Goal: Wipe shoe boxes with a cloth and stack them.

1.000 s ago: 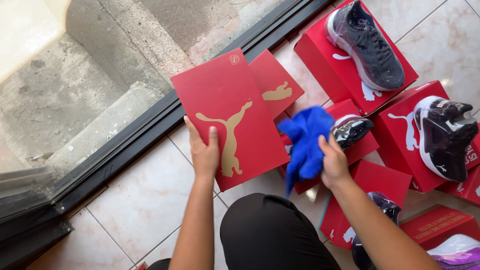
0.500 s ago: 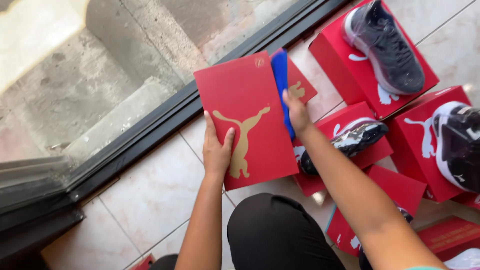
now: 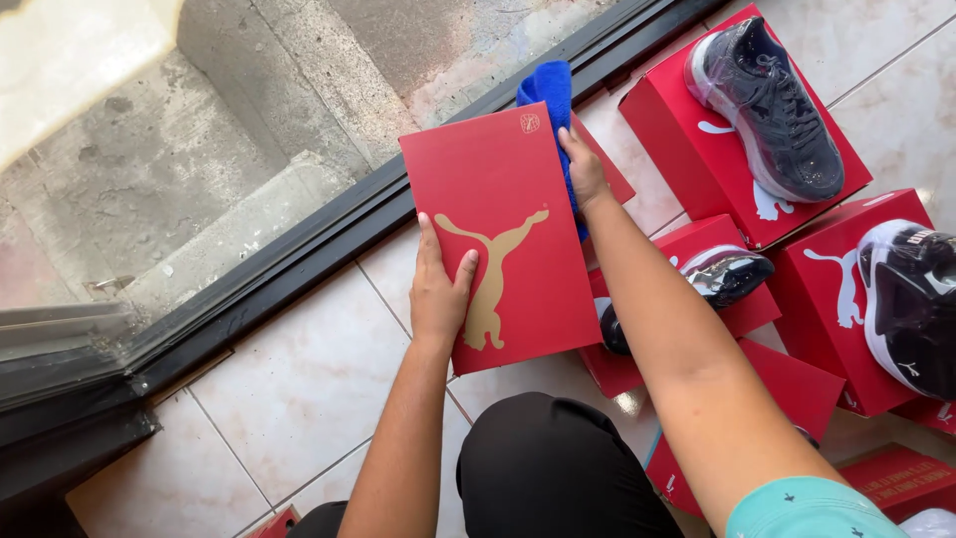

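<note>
- Red shoebox lid (image 3: 503, 234): flat, gold leaping-cat emblem, held tilted above the tiled floor (image 3: 299, 389), centre of view, just inside the black window frame (image 3: 299, 254).
- Left hand (image 3: 440, 289): at the lid's 8 o'clock edge, fingers laid on its face, thumb spread apart, gripping the lower edge.
- Right hand (image 3: 581, 169): at the lid's 2 o'clock edge, closed around a blue cloth (image 3: 550, 90), which pokes up behind the top edge.
- Progress, my judgement: cloth sits at the lid's upper right edge; the face looks clean and bright, though how much of it is wiped I cannot tell.
- Grey sneaker (image 3: 765, 105): on a red box (image 3: 687, 139), 2 o'clock.
- Black-and-white sneaker (image 3: 911, 299): on another red box (image 3: 832, 319), 3 o'clock.
- Third shoe (image 3: 722, 274): just right of my forearm, on a box, partly hidden.
- My dark-clad knee (image 3: 558, 468): 6 o'clock.
</note>
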